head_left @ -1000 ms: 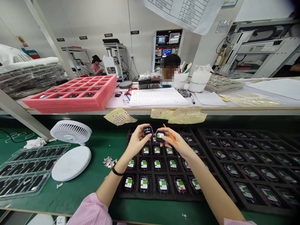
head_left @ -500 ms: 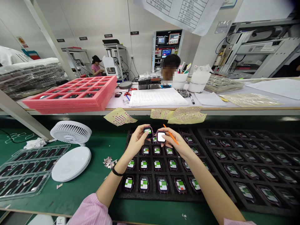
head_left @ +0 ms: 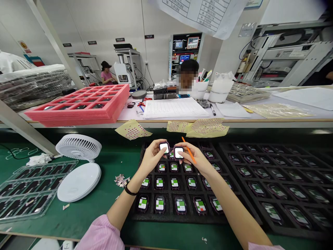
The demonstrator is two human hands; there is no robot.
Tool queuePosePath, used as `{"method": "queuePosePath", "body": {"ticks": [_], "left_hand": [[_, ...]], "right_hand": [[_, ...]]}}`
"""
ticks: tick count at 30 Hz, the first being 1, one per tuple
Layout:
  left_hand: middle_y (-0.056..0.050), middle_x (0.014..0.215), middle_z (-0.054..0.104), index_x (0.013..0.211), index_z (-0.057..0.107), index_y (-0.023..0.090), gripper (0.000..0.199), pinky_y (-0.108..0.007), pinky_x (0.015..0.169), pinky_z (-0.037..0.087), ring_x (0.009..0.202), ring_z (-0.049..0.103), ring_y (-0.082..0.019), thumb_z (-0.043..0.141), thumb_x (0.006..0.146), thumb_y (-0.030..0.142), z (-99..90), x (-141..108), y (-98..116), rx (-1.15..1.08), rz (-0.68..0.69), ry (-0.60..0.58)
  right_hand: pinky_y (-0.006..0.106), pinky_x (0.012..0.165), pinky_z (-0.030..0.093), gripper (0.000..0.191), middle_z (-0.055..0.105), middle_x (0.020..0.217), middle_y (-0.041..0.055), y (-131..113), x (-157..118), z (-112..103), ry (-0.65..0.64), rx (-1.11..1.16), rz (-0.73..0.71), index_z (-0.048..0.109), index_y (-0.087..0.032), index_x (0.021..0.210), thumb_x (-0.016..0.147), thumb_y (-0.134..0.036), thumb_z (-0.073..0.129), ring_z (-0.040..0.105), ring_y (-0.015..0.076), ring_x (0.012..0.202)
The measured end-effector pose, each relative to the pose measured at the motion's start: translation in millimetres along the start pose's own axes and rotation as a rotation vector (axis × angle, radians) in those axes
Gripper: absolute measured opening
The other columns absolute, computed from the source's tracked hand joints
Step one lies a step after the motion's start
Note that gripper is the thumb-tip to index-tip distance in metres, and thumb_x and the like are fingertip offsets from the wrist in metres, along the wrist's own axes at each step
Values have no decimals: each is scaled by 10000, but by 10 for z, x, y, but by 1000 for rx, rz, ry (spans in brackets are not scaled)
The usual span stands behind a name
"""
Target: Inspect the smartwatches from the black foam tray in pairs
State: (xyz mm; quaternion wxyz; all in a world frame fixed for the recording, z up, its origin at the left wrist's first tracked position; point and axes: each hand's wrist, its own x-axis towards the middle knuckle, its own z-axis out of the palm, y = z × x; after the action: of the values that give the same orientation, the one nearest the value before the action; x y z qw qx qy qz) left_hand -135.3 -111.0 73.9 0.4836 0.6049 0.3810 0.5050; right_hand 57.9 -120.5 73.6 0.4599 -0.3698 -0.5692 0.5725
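My left hand [head_left: 153, 155] grips a smartwatch body [head_left: 163, 147] with a dark purple case, its thumb on the lit white screen. Beside it, my right hand [head_left: 194, 156] holds a second smartwatch body [head_left: 178, 152], also showing white, with the thumb at the screen's edge. An orange stick-like tool [head_left: 189, 150], perhaps a pen or pry stick, is tucked in the same right hand. Both watches are above a black foam tray [head_left: 169, 217], where several more watches lie in pockets with green and white screens. My hands hide part of the tray's far rows.
Another black foam tray [head_left: 260, 220] of watches lies at right. At left are a white fan [head_left: 79, 147], a clear plastic tray [head_left: 47, 211] and paper scraps [head_left: 121, 180]. The shelf above bears a pink foam tray [head_left: 75, 116] and paper sheets [head_left: 174, 108]. Two people are beyond.
The left-hand watch's screen has gone from green and dark to white. The orange tool has tilted slightly in my right hand. Both hands stay in nearly the same place.
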Motion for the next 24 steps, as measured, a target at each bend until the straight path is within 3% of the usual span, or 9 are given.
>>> {"method": "queuePosePath", "body": {"ticks": [5, 11, 15, 24], "left_hand": [[-47, 864, 649, 984, 636, 166, 309, -199, 459, 450, 617, 573, -115, 618, 822, 428, 2, 4, 31, 1, -10, 32], [-17, 732, 622, 917, 647, 166, 306, -206, 425, 428, 521, 538, -101, 590, 837, 456, 12, 5, 42, 5, -15, 12], [-33, 837, 639, 1019, 626, 162, 317, -203, 467, 450, 549, 539, -88, 589, 844, 424, 11, -3, 41, 11, -18, -15], [-100, 1123, 607, 1242, 496, 184, 475, -227, 612, 487, 799, 638, -152, 655, 804, 273, -10, -19, 18, 4, -10, -119]], "right_hand": [[264, 525, 489, 218, 648, 811, 20, -43, -26, 20, 75, -21, 22, 649, -231, 928, 808, -413, 657, 545, 121, 578], [244, 455, 438, 231, 641, 757, 28, -34, -16, 34, 112, -41, 9, 653, -219, 877, 798, -436, 656, 525, 137, 582], [241, 481, 462, 242, 611, 753, 16, -27, -8, 30, 103, -31, 27, 649, -217, 875, 759, -423, 700, 519, 129, 601], [315, 655, 521, 369, 619, 964, 17, 36, 23, -30, 17, -117, -24, 611, -249, 1043, 707, -292, 758, 580, 112, 617]]}}
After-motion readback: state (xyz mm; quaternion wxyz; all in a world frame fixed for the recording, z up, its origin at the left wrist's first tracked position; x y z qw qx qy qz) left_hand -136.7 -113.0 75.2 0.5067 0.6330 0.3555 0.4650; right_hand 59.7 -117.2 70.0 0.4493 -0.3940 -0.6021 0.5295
